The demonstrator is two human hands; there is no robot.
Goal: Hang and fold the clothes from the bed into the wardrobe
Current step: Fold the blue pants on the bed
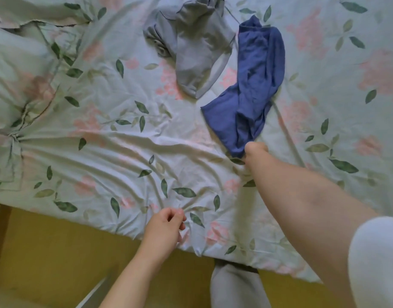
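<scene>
A crumpled blue garment (251, 85) lies on the bed (102, 152), which has a floral sheet. My right hand (255, 150) reaches out over the bed and grips the garment's near end; its fingers are hidden under the cloth and the wrist. A grey garment (191, 41) lies bunched up farther back, just left of the blue one. My left hand (166, 225) hovers at the bed's near edge with its fingers loosely curled, holding nothing.
A pillow (15, 70) in the same floral cloth lies at the left of the bed. Yellow floor (46, 252) shows below the bed's near edge. My leg in grey trousers (233, 285) stands against the bed.
</scene>
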